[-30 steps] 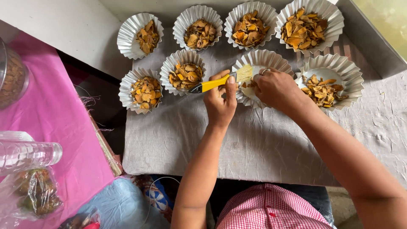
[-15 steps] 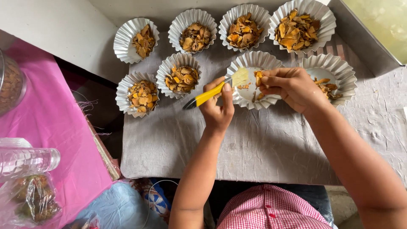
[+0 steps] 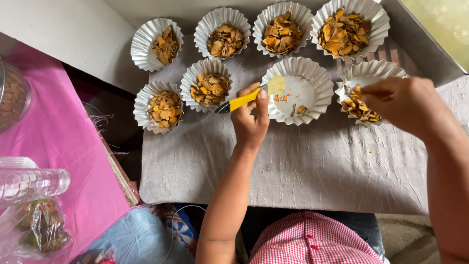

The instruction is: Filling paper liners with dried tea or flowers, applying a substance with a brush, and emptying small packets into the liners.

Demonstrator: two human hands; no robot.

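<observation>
Packaging, left side, on pink cloth (image 3: 68, 142): clear plastic bottle (image 3: 31, 183), lying horiz., ribbed cap end twd. left edge. Just below it, clear plastic bag (image 3: 41, 227), crumpled, w/ dark green-brown contents. Top-left edge: clear round jar (image 3: 12, 95), partly out of view, filled w/ brown material. Bottom edge: light blue plastic bag (image 3: 139, 239), and beside it a small packet (image 3: 95, 255) w/ red part, mostly cut off. No labels, signs or screens legible in view.

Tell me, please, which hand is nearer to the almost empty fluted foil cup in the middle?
The left hand: it holds the yellow-handled brush with bristles over the almost empty cup. The right hand is farther off, over the neighbouring cup of orange chips.
</observation>
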